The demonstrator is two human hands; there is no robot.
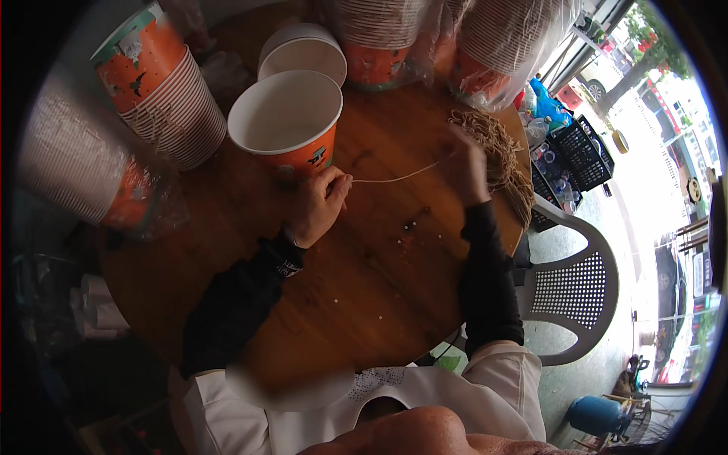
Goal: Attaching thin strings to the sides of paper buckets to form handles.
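Observation:
A thin pale string (394,180) stretches in a slight curve between my two hands above the table. My left hand (315,206) is closed in a pinch on one end, close below an orange paper bucket (303,157) with a white rim and white inside. At the string's other end, my right hand (466,167) is closed on it, its fingertips somewhat blurred by motion. Beside that hand lies a thick bundle of tan strings (504,155) along the table's right edge. The front bucket's inside looks bare; whether my left hand touches its base I cannot tell.
Another white-lined bucket (303,49) stands behind the first. Tall nested bucket stacks (171,106) rise at left, and plastic-wrapped stacks (485,57) at the back. The round wooden table (364,273) carries small white specks. A grey chair (572,292) and black crate (580,155) are at right.

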